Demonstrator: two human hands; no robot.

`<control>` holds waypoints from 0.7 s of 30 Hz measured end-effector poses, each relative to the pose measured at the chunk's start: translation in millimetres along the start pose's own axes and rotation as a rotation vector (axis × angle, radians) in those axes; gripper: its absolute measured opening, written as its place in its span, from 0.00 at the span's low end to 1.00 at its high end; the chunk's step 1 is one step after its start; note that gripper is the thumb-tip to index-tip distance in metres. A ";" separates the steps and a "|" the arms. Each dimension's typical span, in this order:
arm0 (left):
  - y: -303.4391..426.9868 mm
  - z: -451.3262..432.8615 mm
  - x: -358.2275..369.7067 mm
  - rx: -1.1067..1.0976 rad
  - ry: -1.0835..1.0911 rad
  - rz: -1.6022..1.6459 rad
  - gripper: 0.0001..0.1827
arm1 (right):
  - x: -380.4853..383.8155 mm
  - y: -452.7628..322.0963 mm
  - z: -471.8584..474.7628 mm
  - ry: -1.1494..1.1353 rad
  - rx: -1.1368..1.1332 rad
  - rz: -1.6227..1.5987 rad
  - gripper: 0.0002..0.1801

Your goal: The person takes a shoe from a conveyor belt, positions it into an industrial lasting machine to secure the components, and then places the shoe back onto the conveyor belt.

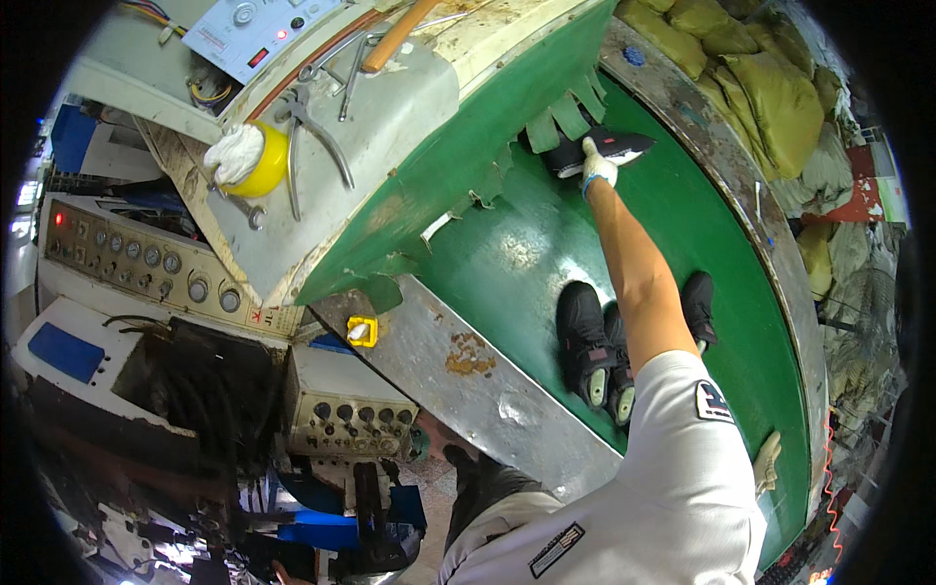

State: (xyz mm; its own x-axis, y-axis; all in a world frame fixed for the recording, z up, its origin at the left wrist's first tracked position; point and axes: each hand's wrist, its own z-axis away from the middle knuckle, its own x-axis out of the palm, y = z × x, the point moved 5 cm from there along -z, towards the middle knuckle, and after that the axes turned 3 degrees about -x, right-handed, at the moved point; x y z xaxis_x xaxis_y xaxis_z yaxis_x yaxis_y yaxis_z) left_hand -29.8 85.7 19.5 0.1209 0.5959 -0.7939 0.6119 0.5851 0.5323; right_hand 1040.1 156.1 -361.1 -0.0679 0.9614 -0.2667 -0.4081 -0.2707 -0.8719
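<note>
Stretched far across the green conveyor belt (504,227), my left hand (599,167) wears a pale knit glove with a blue cuff. It grips a black shoe (621,139) with a red mark and a white edge, at the cut strips of a green curtain (567,121). My right hand (766,462), also gloved, shows beyond my sleeve over the belt's right side, fingers extended. My shirt hides its wrist. Nearer me, a pair of black shoes (585,329) lies on the belt to the left of my forearm. Another black shoe (698,306) lies right of it.
A metal ledge (504,395) and a curved metal rail (746,197) border the belt. Pliers (314,128), a wooden-handled tool (398,36) and a yellow cup (263,161) stand on the machine top. Control panels are at left. Yellowish sacks (779,102) lie beyond the rail.
</note>
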 end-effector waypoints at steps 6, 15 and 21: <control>9.2 -6.6 41.9 -0.001 -0.052 -0.038 0.19 | -17.6 12.0 -65.4 0.096 -0.044 -0.273 0.38; -0.4 -6.1 11.2 0.027 -0.158 0.107 0.21 | -102.9 44.5 217.7 -0.906 0.162 -0.743 0.32; 50.0 21.7 -8.6 0.049 -0.254 0.263 0.28 | -130.8 67.6 506.0 -1.175 0.610 -0.877 0.29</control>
State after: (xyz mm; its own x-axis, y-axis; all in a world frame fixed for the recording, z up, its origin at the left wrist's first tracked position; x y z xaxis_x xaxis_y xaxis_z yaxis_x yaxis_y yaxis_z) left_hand 16.7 98.0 46.6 0.4655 0.5635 -0.6825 0.5697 0.3994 0.7183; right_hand 560.7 37.1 -177.4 -0.1428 0.3817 0.9132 -0.9662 0.1462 -0.2123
